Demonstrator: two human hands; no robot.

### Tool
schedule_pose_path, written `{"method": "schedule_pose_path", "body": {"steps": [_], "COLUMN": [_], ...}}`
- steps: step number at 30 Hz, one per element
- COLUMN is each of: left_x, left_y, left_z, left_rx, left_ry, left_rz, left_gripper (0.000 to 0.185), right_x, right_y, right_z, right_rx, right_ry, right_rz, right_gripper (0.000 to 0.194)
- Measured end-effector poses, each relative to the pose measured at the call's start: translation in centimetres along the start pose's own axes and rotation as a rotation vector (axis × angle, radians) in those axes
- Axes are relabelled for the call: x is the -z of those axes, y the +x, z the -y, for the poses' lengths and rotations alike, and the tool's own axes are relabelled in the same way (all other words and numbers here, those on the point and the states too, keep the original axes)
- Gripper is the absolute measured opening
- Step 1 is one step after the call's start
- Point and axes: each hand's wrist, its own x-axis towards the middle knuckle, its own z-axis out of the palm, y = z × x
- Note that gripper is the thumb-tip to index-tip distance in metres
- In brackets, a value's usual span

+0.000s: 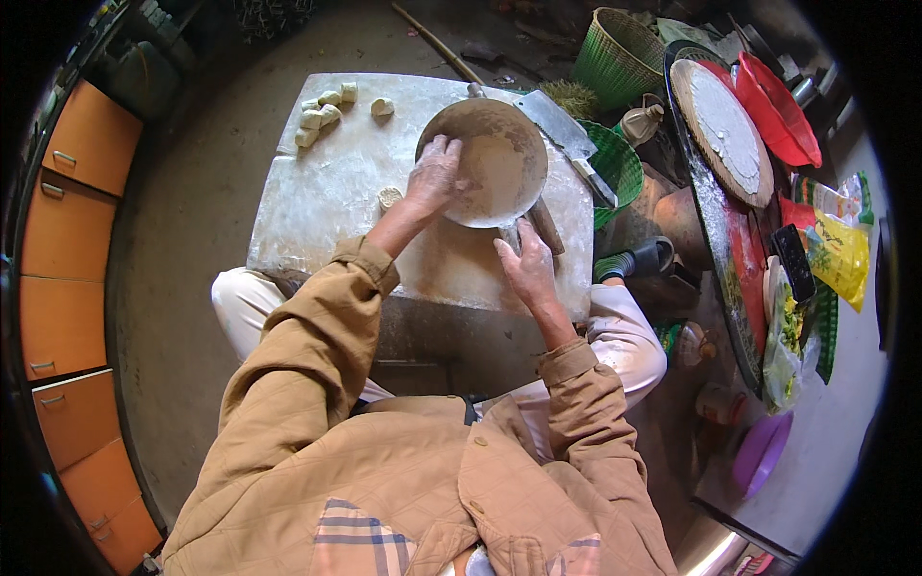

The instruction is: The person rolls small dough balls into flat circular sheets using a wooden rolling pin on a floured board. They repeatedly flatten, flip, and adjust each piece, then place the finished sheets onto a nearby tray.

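Note:
A round metal pan (pixel 497 155) with flour in it sits over the floured board (pixel 324 194). My left hand (pixel 437 173) reaches over the pan's left side, fingers spread on or just above its inside; whether it grips the pan cannot be told. At the pan's lower edge is my right hand (pixel 529 263), thumb and fingers apart, touching or close to the rim. A wooden rolling pin (pixel 545 227) lies partly under the pan. One cut dough piece (pixel 390 197) is beside my left wrist, another (pixel 382 107) stands farther back, and several dough pieces (pixel 320 115) cluster at the back left.
A cleaver (pixel 558 122) lies at the board's right edge above a green basket (pixel 619 165). Farther right, a round wooden board (pixel 724 133) bears a flat floured sheet near a red basin (pixel 778 108). Orange cabinets (pixel 68 245) line the left. A stick (pixel 439 45) lies behind the board.

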Motion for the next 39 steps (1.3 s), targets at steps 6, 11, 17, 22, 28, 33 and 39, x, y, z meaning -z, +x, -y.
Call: {"method": "schedule_pose_path", "body": {"steps": [6, 11, 17, 22, 28, 33, 39], "left_x": [-3.4, 2.5, 11.9, 12.6, 11.9, 7.2, 3.9], "left_y": [0.2, 3.0, 2.5, -0.2, -0.8, -1.7, -3.0], "left_z": [2.5, 0.3, 2.4, 4.4, 4.9, 5.8, 3.9], "left_rx": [0.016, 0.380, 0.362, 0.283, 0.369, 0.173, 0.151], "left_ry": [-0.089, -0.478, -0.370, -0.052, -0.139, 0.165, 0.401], "left_rz": [0.174, 0.352, 0.492, 0.552, 0.441, 0.494, 0.534], "left_gripper": [0.028, 0.013, 0.016, 0.024, 0.032, 0.060, 0.065], "right_x": [0.4, 1.3, 5.4, 7.1, 8.5, 11.2, 18.7], "right_y": [0.6, 1.1, 1.1, 1.2, 0.7, 0.2, -0.9], "right_z": [1.9, 0.7, 2.7, 3.3, 4.1, 4.9, 7.0], "right_rx": [-0.103, -0.213, -0.332, -0.391, -0.396, -0.337, -0.349], "right_ry": [0.108, 0.280, 0.595, 0.581, 0.575, 0.521, 0.694], "right_rz": [0.083, 0.137, 0.194, 0.184, 0.167, 0.241, 0.253], "right_gripper": [0.053, 0.038, 0.029, 0.065, 0.059, 0.042, 0.040]}}
